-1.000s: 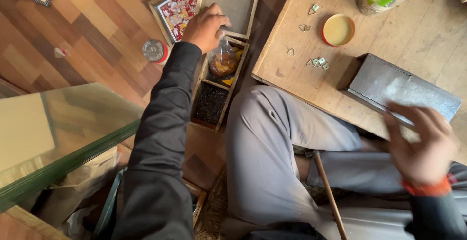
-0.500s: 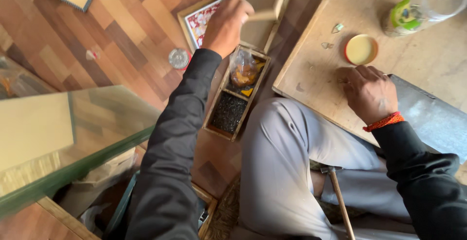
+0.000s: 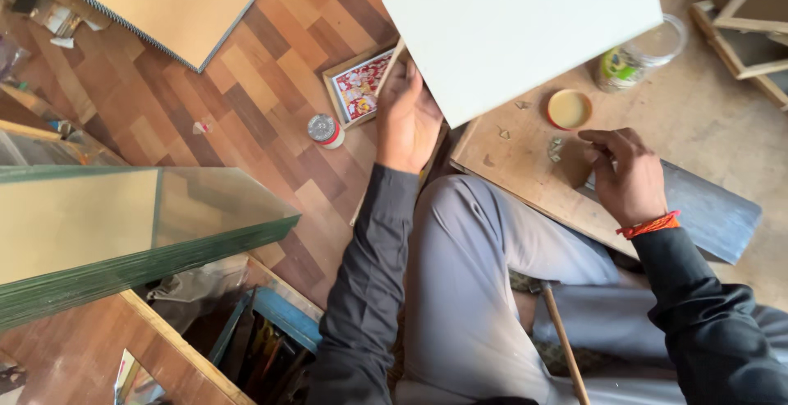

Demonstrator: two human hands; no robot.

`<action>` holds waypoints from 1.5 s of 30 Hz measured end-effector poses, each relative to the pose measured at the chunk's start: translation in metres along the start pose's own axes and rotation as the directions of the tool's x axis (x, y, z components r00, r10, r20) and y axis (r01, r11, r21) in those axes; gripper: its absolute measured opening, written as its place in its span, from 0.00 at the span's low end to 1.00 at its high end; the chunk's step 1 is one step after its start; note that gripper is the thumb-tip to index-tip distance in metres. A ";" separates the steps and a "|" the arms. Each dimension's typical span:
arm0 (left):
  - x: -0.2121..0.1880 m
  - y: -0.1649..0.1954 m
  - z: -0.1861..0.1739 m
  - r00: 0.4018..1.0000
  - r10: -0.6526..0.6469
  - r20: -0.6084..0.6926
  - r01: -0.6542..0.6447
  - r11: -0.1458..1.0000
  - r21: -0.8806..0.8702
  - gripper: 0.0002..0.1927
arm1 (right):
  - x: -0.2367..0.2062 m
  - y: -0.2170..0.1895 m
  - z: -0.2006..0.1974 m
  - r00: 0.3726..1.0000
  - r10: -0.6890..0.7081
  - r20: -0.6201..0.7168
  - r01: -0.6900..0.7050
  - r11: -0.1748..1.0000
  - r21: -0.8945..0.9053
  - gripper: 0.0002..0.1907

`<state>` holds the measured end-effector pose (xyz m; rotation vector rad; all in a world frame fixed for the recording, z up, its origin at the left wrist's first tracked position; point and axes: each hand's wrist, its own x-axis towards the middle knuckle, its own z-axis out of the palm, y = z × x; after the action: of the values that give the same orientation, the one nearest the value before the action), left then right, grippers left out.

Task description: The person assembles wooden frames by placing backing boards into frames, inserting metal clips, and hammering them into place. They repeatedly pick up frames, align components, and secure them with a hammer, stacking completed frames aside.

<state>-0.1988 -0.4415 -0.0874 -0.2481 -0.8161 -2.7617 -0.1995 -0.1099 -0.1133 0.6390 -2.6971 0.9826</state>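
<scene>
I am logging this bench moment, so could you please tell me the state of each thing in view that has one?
Left hand: gripping the white board's lower edge.
White board: lifted, tilted above the floor.
Right hand: resting on the wooden board, fingers curled; whether it holds anything is unclear.
Wooden board: flat, small metal bits scattered on it.
Lid: lying upturned.
Jar: on its side, open.

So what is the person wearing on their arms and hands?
Both arms are in long dark grey sleeves that reach the wrists. The hands are bare, with no gloves. The right hand has an orange-red thread band round its wrist. The left hand shows no band.
</scene>
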 end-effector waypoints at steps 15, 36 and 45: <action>-0.168 -0.078 0.059 0.812 -0.579 -0.075 0.573 0.815 -0.090 0.19 | -0.177 -0.016 -0.134 0.814 0.510 0.277 -0.348 0.049 0.936 0.07; -0.201 -0.223 0.135 0.859 -0.428 -0.279 0.463 0.883 0.070 0.05 | -0.207 0.018 -0.158 0.780 0.581 -0.232 -0.220 0.602 0.768 0.02; -0.179 -0.236 0.141 0.880 -0.376 -0.292 0.408 0.911 0.057 0.08 | -0.105 -0.018 -0.159 0.953 0.303 0.018 -0.300 0.930 0.212 0.05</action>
<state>-0.0822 -0.1384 -0.1321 0.3612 -1.0438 -2.9987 -0.0916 0.0160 -0.0170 0.2483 -2.7517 1.3585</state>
